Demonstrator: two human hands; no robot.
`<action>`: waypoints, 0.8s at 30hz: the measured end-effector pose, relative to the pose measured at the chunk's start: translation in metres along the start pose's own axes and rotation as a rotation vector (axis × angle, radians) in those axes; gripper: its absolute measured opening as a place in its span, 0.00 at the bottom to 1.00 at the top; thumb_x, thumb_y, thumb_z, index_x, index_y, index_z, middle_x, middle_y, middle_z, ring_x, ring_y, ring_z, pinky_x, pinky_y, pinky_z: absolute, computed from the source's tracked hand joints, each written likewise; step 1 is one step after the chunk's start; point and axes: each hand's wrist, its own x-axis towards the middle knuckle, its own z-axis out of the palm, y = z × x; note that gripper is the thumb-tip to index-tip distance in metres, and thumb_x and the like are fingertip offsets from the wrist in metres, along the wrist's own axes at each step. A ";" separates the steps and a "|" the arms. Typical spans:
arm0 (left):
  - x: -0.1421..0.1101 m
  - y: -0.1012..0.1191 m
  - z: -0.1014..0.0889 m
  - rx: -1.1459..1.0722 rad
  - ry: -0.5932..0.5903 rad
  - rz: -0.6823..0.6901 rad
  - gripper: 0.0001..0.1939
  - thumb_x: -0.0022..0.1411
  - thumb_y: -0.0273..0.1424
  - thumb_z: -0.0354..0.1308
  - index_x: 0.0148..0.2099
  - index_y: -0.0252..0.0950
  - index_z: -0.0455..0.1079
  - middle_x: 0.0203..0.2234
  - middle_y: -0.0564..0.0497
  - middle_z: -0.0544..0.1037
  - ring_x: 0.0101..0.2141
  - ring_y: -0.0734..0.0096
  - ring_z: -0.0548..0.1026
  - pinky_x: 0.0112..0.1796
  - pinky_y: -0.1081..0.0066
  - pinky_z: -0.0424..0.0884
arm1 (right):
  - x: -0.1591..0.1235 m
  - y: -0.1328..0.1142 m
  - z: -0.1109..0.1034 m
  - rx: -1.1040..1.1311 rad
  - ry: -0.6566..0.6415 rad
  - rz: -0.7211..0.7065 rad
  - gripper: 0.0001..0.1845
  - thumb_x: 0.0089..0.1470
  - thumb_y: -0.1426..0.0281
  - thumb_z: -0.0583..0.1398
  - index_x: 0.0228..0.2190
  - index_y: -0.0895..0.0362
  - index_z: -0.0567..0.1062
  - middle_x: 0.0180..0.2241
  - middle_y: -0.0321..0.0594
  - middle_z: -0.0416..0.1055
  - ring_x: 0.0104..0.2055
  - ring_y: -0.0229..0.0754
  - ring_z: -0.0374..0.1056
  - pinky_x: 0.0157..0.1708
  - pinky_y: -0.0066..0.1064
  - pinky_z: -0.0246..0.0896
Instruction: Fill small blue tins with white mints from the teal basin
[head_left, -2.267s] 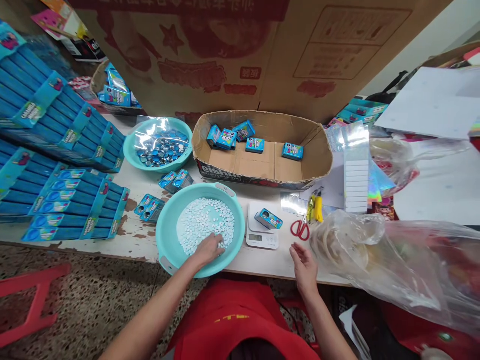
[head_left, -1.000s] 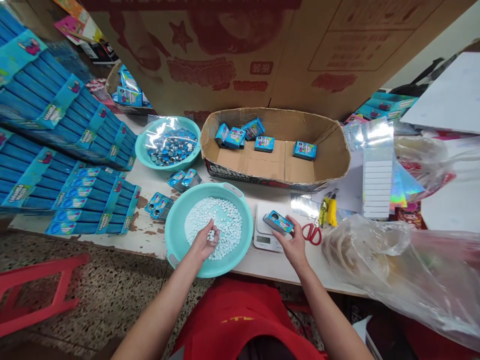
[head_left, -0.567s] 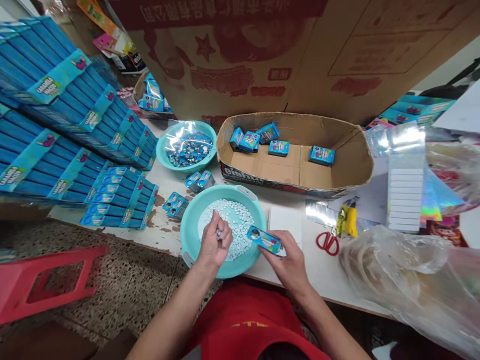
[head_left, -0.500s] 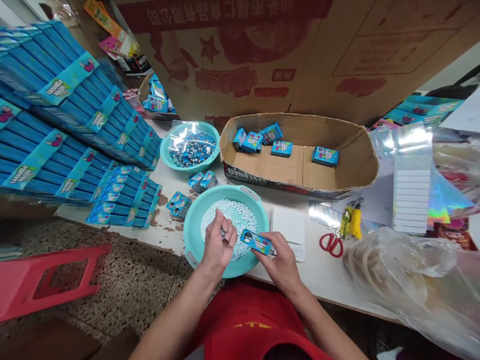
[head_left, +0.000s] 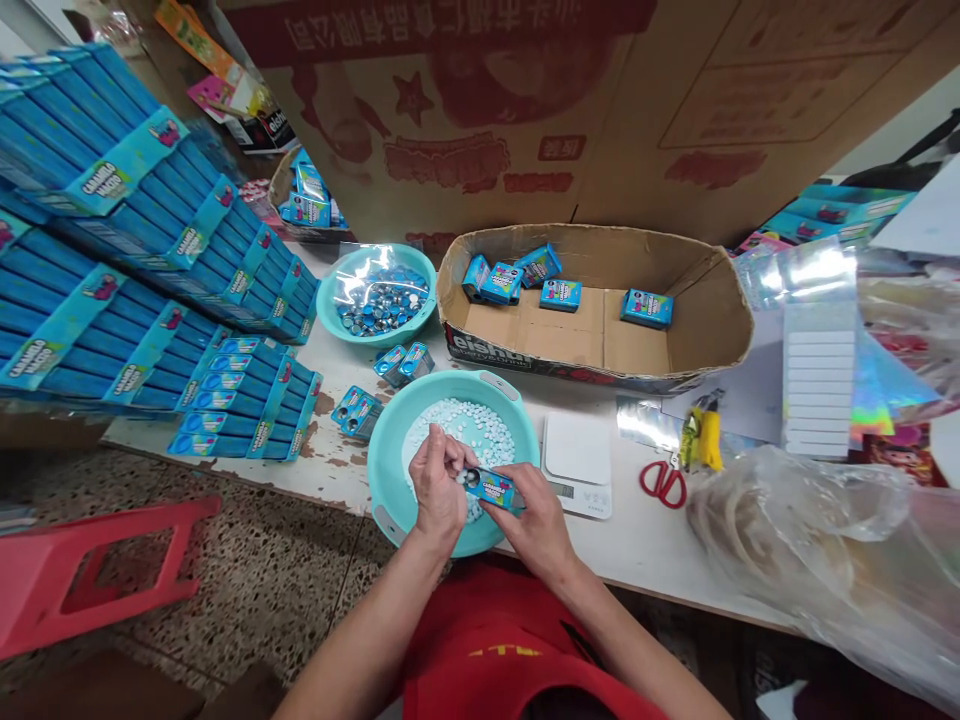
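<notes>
My right hand (head_left: 531, 515) grips a small blue candy tin (head_left: 489, 488) over the near side of a teal basin (head_left: 390, 470) that holds many white pellets (head_left: 480, 430). My left hand (head_left: 436, 480) is curled around a few white pellets, its fingertips at the tin's round opening. Both hands meet just above the basin's front rim.
A white scale (head_left: 577, 462) sits right of the basin, red scissors (head_left: 660, 483) beyond it. A cardboard tray (head_left: 697, 340) holds several blue tins. A second basin (head_left: 352, 325) holds metal caps. Blue display boxes (head_left: 135, 260) are stacked at left; a plastic bag (head_left: 810, 540) lies at right.
My left hand scooped pellets from the basin and lifted them. My right hand took the blue tin off the scale and brought it left to meet the left hand over the basin.
</notes>
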 end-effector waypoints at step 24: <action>0.002 0.007 0.006 0.013 -0.042 -0.013 0.23 0.58 0.49 0.54 0.23 0.37 0.55 0.13 0.60 0.54 0.16 0.78 0.64 0.23 0.75 0.60 | 0.006 0.004 0.007 0.118 0.020 0.098 0.15 0.47 0.70 0.64 0.40 0.53 0.72 0.36 0.39 0.70 0.39 0.46 0.67 0.39 0.36 0.63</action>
